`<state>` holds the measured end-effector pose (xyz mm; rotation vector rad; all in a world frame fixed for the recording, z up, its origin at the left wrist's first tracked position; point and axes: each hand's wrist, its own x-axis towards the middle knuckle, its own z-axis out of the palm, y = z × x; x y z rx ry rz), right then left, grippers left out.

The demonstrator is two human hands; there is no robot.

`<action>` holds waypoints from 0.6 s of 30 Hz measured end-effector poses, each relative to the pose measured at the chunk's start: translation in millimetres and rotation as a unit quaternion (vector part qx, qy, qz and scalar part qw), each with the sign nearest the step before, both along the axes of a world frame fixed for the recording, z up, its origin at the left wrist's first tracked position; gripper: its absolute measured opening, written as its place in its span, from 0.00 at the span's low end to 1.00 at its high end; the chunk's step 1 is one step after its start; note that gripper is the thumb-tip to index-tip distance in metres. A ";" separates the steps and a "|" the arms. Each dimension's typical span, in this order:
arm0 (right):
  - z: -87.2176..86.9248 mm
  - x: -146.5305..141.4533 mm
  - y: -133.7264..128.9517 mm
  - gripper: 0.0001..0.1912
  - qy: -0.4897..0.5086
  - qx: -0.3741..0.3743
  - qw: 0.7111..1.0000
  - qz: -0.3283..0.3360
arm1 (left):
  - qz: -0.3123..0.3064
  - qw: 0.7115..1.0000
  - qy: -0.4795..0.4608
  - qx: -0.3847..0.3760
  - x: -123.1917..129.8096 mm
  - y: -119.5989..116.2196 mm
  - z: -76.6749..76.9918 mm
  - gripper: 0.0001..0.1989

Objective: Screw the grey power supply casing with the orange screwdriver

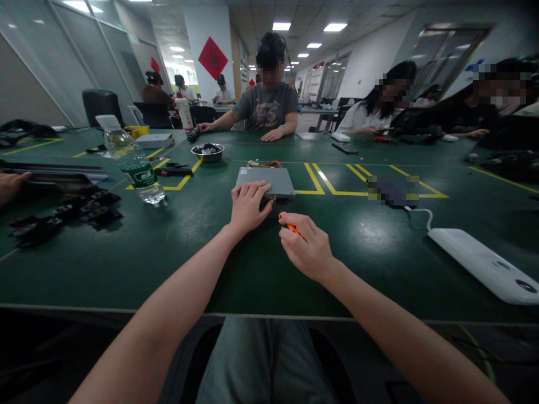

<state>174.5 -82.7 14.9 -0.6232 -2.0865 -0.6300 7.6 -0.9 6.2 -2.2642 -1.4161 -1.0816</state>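
Note:
A grey metal computer power supply lies flat on the green table in front of me, its socket side facing me. Colored cables come out at its far side. My left hand holds it at its near left part, fingers across the top and thumb at the front edge. Just right of and below the socket, my right hand is closed around a small orange-handled tool. The tool's tip is too small to make out, and I cannot tell whether it touches the casing.
Left of me stand a water bottle, black parts and another person's hand. A metal bowl of small parts sits farther back. At right lie a white power bank and a cabled, blurred phone-like device. A person sits opposite.

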 end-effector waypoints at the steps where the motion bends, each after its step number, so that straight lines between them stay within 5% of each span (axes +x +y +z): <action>1: -0.1 -0.1 0.2 0.09 -0.001 -0.001 1.000 0.004 | 0.001 1.000 0.001 -0.003 0.0 0.0 0.0 0.18; 18: 17.8 10.8 -2.5 0.06 -0.131 0.126 0.983 0.028 | 0.008 1.000 0.009 0.000 -0.7 -1.5 3.0 0.16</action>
